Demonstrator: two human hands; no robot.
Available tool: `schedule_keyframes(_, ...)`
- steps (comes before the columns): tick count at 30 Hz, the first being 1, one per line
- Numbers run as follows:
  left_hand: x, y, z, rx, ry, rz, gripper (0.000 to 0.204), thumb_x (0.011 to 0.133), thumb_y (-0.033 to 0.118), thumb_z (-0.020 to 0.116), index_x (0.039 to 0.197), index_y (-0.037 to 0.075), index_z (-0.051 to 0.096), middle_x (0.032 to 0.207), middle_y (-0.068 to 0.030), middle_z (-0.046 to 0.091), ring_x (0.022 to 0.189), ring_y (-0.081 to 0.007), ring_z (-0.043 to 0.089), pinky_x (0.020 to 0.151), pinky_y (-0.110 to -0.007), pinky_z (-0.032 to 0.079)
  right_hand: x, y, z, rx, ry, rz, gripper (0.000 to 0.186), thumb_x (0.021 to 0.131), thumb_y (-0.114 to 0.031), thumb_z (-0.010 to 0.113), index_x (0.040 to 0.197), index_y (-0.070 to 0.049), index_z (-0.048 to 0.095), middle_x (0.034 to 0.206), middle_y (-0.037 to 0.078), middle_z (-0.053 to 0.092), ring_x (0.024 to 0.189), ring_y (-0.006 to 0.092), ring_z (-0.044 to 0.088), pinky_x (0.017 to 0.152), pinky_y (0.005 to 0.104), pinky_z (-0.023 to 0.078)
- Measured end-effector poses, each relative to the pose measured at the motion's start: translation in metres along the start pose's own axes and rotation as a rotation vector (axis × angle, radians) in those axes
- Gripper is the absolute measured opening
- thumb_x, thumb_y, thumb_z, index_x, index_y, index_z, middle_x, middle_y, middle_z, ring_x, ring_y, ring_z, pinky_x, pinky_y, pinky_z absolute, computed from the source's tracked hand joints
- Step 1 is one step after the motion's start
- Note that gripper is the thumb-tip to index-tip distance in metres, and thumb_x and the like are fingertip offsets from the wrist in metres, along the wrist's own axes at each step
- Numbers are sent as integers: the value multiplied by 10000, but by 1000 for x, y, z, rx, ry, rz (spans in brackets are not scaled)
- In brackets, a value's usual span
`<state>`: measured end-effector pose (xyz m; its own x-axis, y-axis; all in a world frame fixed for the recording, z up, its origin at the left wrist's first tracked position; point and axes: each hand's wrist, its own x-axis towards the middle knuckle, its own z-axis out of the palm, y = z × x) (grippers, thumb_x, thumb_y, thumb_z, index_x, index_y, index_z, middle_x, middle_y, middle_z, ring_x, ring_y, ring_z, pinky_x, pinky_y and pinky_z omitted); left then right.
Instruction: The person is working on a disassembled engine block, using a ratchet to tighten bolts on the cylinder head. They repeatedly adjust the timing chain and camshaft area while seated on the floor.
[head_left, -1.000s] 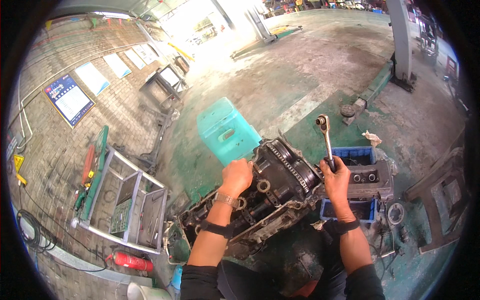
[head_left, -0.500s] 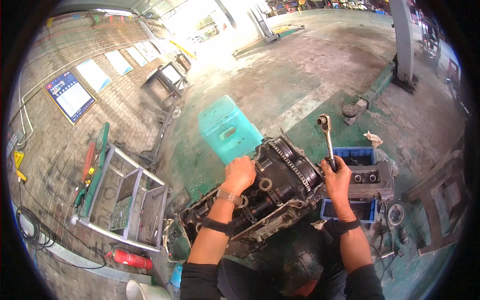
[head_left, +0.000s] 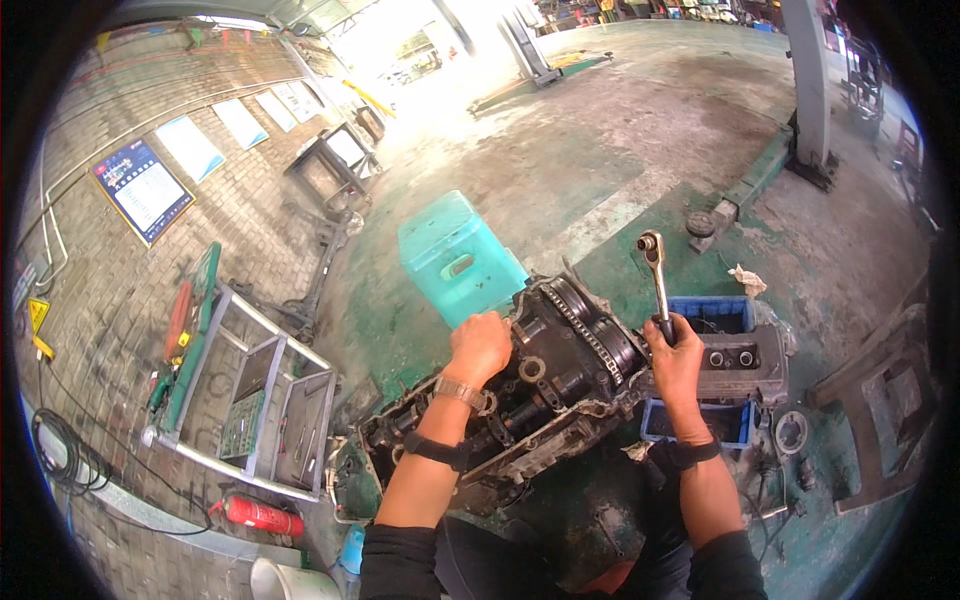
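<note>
In front of me lies a dark, oily engine [head_left: 545, 375] with a timing chain [head_left: 585, 335] running over its far right end. My right hand [head_left: 677, 362] is wrapped round the dark grip of a ratchet wrench [head_left: 656, 275]. The wrench stands nearly upright, its head raised above the engine's right side and apart from it. At the engine's far left edge is my left hand [head_left: 480, 350], closed with the knuckles up. Whatever its fingers grip, if anything, is hidden.
A turquoise plastic stool [head_left: 455, 250] stands just beyond the engine. To the right are blue crates [head_left: 712, 315] and a valve cover [head_left: 745, 362]. A metal tool cart [head_left: 260, 390] and a red fire extinguisher [head_left: 262, 516] stand left by the brick wall. A lift post [head_left: 808, 90] rises at far right.
</note>
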<state>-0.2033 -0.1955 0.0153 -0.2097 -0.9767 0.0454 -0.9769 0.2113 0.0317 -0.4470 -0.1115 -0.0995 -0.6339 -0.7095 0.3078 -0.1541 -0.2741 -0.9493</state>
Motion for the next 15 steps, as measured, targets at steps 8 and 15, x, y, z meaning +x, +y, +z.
schedule_keyframes(8,-3,-3,5,-6,108,53,286,931,270,572,955,-13,610,904,-252,669,861,-432,647,757,-514,515,-1,0,-3,13,-13,48,226,858,-124,721,959,66,653,790,80,689,735,90,570,683,287,492)
schedule_keyframes(15,3,4,4,71,28,-34,279,929,265,572,960,-8,614,888,-238,675,866,-414,658,767,-504,521,-1,2,-2,14,-9,52,227,860,-126,720,968,63,656,786,80,688,736,86,569,682,284,493)
